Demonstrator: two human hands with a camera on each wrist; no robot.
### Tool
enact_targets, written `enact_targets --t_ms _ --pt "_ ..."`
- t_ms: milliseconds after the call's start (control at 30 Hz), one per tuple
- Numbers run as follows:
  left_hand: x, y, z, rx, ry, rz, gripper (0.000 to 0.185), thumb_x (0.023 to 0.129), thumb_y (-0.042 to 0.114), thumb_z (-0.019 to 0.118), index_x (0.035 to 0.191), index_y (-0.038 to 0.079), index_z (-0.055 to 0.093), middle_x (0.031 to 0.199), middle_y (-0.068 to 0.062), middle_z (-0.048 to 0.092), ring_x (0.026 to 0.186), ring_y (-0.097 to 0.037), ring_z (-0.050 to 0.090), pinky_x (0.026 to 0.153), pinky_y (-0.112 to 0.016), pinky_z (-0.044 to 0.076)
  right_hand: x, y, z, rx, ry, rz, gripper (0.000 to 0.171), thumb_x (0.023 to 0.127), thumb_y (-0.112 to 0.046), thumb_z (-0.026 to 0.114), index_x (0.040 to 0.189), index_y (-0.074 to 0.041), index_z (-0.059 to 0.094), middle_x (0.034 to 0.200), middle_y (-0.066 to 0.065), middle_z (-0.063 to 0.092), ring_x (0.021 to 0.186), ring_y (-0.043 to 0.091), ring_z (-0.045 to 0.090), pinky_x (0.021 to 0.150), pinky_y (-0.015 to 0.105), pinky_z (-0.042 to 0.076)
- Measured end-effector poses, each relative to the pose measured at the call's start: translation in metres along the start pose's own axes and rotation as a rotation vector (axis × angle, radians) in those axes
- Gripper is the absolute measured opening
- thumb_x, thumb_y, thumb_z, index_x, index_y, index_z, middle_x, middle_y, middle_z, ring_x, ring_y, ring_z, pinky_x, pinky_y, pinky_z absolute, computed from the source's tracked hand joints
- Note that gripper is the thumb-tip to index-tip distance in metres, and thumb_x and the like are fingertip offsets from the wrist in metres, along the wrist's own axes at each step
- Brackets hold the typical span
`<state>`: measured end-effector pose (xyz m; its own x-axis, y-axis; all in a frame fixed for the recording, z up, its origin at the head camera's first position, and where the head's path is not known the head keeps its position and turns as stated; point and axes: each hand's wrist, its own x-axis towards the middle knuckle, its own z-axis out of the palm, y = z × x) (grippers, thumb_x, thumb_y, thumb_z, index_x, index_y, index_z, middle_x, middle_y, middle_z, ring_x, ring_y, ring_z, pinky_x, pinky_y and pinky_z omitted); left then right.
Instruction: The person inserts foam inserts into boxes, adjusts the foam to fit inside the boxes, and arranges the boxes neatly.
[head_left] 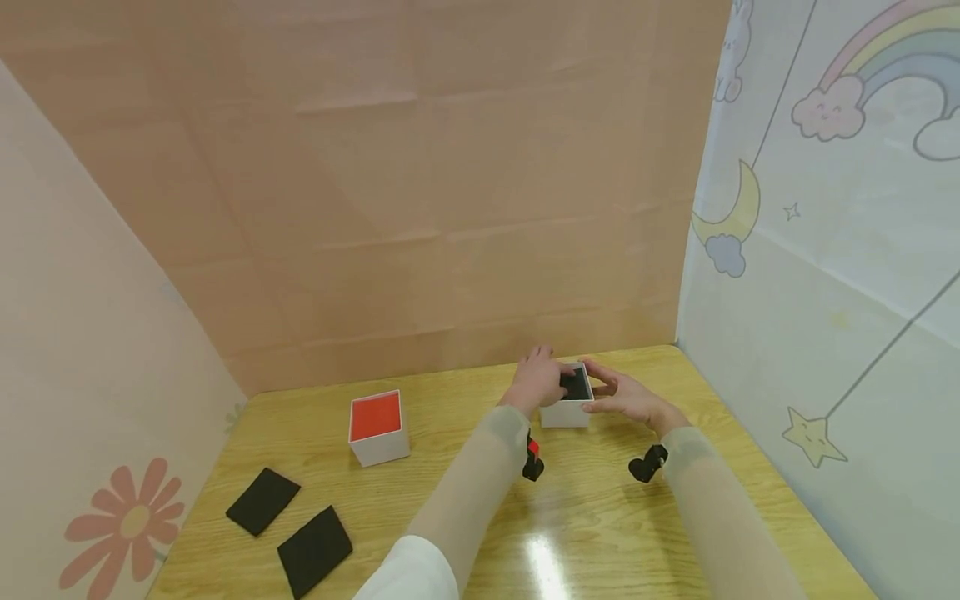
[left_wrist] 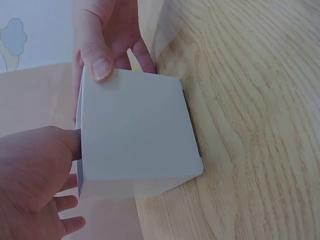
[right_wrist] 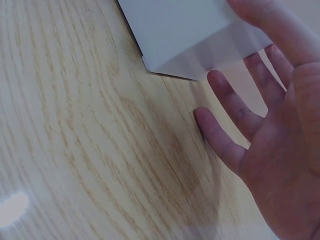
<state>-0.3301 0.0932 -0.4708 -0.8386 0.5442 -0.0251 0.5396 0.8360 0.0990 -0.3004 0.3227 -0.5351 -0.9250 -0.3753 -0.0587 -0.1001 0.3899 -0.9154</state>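
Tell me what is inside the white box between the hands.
The white box is open at the top, and something flat and black shows inside it. The left hand covers the box's left edge, so that part of the inside cannot be seen. The right hand is at its right side.

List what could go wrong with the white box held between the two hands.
The left hand and right hand only press the white box from its sides, so it may slip or tip on the smooth table. The black insert sits loosely on top and might shift if squeezed.
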Motion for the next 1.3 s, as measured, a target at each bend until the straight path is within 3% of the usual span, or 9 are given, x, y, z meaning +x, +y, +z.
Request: enact_targets --t_ms 200,367,633,867,1067,1300 --pt "-0.001 -0.014 0.002 -0.090 0.055 0.047 0.036 0.107 0.031 0.068 0.142 0.038 0.072 0.167 -0.007 0.042 0.154 -0.026 0.035 0.122 -0.045 0.037 0.001 0.000 0.000 0.003 0.010 0.013 0.102 0.097 -0.020 0.082 0.174 -0.018 0.016 0.177 0.013 0.020 0.149 0.048 0.042 0.115 0.062 0.042" --pt "-0.014 -0.032 0.001 -0.208 0.122 0.098 0.034 0.106 0.029 0.069 0.140 0.034 0.073 0.166 -0.008 0.044 0.153 -0.027 0.039 0.120 -0.048 0.040 -0.002 0.001 0.004 -0.007 0.007 -0.004 0.100 0.097 -0.020 0.082 0.174 -0.016 0.017 0.176 0.017 0.021 0.147 0.051 0.044 0.113 0.062 0.044" --pt "-0.053 -0.062 0.002 -0.386 0.189 0.214 0.039 0.106 0.026 0.070 0.146 0.025 0.069 0.165 -0.010 0.043 0.152 -0.031 0.040 0.120 -0.052 0.040 -0.006 0.003 0.003 -0.046 0.004 -0.014 0.100 0.097 -0.019 0.081 0.173 -0.010 0.017 0.175 0.021 0.021 0.146 0.053 0.044 0.112 0.061 0.045" --pt "-0.089 -0.097 0.000 -0.448 0.254 0.261 0.041 0.107 0.023 0.069 0.148 0.020 0.066 0.163 -0.007 0.044 0.150 -0.030 0.043 0.120 -0.048 0.041 -0.002 0.000 -0.001 -0.088 0.002 -0.031 0.100 0.098 -0.017 0.080 0.172 -0.004 0.015 0.174 0.026 0.019 0.145 0.054 0.045 0.110 0.051 0.047" --pt "-0.118 -0.121 0.002 -0.505 0.287 0.270 0.042 0.106 0.019 0.070 0.148 0.015 0.065 0.160 -0.008 0.048 0.146 -0.032 0.049 0.116 -0.052 0.044 -0.003 0.000 -0.002 -0.086 -0.004 -0.005 0.100 0.098 -0.021 0.080 0.173 -0.011 0.015 0.175 0.023 0.017 0.147 0.054 0.042 0.115 0.063 0.041" --pt "-0.164 -0.156 0.005 -0.594 0.338 0.233 0.042 0.108 0.020 0.068 0.149 0.014 0.064 0.159 -0.010 0.050 0.145 -0.033 0.050 0.114 -0.055 0.045 -0.002 0.000 -0.002 -0.045 -0.026 -0.018 0.099 0.099 -0.018 0.078 0.174 -0.013 0.013 0.176 0.024 0.012 0.149 0.056 0.037 0.115 0.060 0.042"
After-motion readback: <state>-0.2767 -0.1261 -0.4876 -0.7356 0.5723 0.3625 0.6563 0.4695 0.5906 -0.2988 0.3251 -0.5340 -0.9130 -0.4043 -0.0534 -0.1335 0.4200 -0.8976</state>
